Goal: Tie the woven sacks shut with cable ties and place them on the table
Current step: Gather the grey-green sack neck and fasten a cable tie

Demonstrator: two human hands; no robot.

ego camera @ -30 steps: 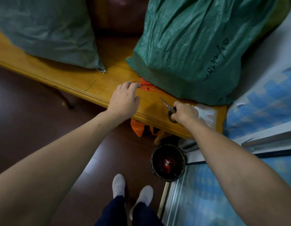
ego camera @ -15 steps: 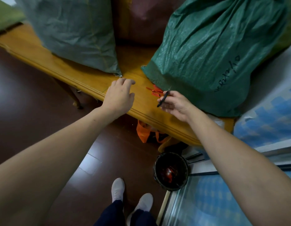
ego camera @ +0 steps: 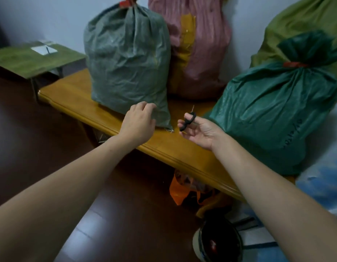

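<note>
Grey-green sack (ego camera: 126, 63), dark green sack (ego camera: 268, 114) with orange tie (ego camera: 294, 64), pink striped sack (ego camera: 205, 44), black scissors (ego camera: 187, 122), amber table (ego camera: 73, 95).

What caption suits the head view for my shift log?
On the wooden table, tied grey-green sack by the left hand, tied dark green sack beside the right hand holding black scissors.

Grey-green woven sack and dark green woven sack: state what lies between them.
Head view: a bare strip of the yellow wooden table, with the right hand holding black-handled scissors over it.
</note>
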